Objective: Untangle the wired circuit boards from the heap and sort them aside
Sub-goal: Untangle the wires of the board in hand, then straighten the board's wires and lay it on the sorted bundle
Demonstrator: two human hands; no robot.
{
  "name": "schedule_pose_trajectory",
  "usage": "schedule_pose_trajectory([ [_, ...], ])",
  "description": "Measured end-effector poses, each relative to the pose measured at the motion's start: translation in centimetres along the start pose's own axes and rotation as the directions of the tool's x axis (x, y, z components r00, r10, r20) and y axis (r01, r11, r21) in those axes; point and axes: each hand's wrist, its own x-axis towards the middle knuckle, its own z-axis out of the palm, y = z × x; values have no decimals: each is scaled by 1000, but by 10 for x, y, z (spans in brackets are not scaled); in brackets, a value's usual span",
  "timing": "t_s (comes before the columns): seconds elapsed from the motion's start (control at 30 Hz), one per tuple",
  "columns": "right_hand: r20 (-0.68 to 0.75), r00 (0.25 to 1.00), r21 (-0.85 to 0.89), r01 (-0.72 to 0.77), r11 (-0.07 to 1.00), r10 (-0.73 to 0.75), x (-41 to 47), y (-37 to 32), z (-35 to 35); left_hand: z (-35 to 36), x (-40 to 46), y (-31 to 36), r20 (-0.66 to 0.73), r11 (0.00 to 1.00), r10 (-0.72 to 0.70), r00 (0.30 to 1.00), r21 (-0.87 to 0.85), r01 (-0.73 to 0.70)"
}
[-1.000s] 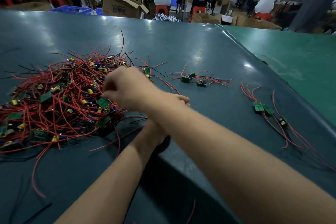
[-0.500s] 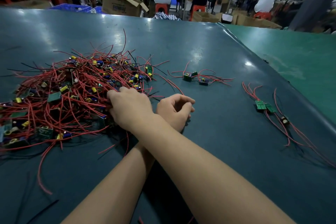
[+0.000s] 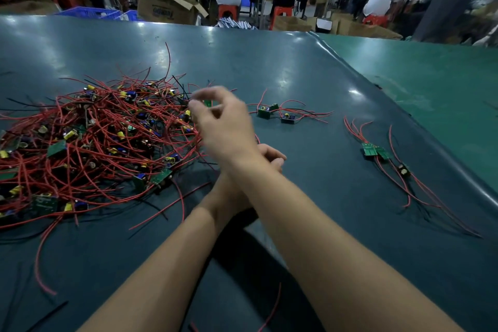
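Observation:
A heap of red-wired circuit boards (image 3: 102, 143) covers the left of the dark table (image 3: 310, 83). My arms are crossed. My right hand (image 3: 223, 127) hovers at the heap's right edge, blurred, with thumb and fingers curled toward each other beside a small green board (image 3: 207, 102); whether it pinches a wire is unclear. My left hand (image 3: 272, 159) rests on the table under my right forearm, its fingers loosely curled and holding nothing that I can see. Two sorted groups of wired boards lie apart: one (image 3: 277, 113) at the centre, another (image 3: 377, 152) to the right.
A lighter green table (image 3: 431, 83) adjoins on the right along a raised seam. Loose red wires (image 3: 45, 250) trail from the heap toward the front left. People sit at benches beyond the table's far edge, beside an open cardboard box (image 3: 167, 8).
My right hand has lifted out of the heap's near side and moved up to the heap's right edge. My left hand has stayed under the right forearm.

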Motion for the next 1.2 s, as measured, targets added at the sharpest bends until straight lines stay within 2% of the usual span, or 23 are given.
schedule_pose_trajectory([
  [0.07, 23, 992, 355, -128, 926, 128, 1, -2, -16, -8, -4, -5, 1, 993, -25, 1000, 119, 25],
  [0.13, 95, 973, 647, -222, 729, 212, 1, -2, -35, -11, -4, -1, -42, 975, 43, 998, 219, -33],
  [0.17, 121, 966, 725, -243, 644, 228, 1, 0, -46, -10, -2, 1, -59, 980, 80, 995, 187, -68],
  [0.23, 143, 961, 796, -254, 550, 237, -1, 10, -72, -7, 3, 4, -154, 999, 33, 988, -22, -37],
  [0.27, 141, 960, 796, -256, 548, 243, -3, 16, -84, -7, 5, 5, -200, 992, -13, 980, -126, -12],
  [0.33, 134, 956, 740, -272, 615, 261, -11, 34, -103, -10, 7, 5, -232, 962, -67, 970, -274, 1],
  [0.4, 98, 953, 658, -278, 700, 286, -22, 54, -111, -12, 6, 5, -183, 944, -64, 981, -331, -1],
  [0.5, 21, 969, 563, -214, 798, 245, -32, 76, -112, -13, 5, 1, -130, 961, -13, 991, -275, -23],
  [0.6, -39, 986, 493, -120, 862, 160, -32, 82, -106, -13, 5, -2, -216, 980, 57, 975, -175, -96],
  [0.7, -99, 962, 561, -156, 813, 253, -28, 81, -102, -14, 7, -2, -298, 953, -17, 954, -294, -75],
  [0.8, -68, 943, 676, -197, 710, 327, -23, 79, -106, -14, 6, 1, -285, 918, -57, 957, -392, -62],
  [0.97, -15, 966, 711, -172, 682, 259, -24, 78, -106, -13, 3, 5, -186, 950, -10, 982, -309, -49],
  [1.1, -36, 928, 741, -224, 633, 371, -22, 77, -108, -16, 2, 5, -159, 922, -27, 987, -384, -37],
  [1.2, -28, 916, 680, -276, 679, 400, -22, 77, -108, -18, 1, 5, -133, 938, -7, 991, -345, -40],
])
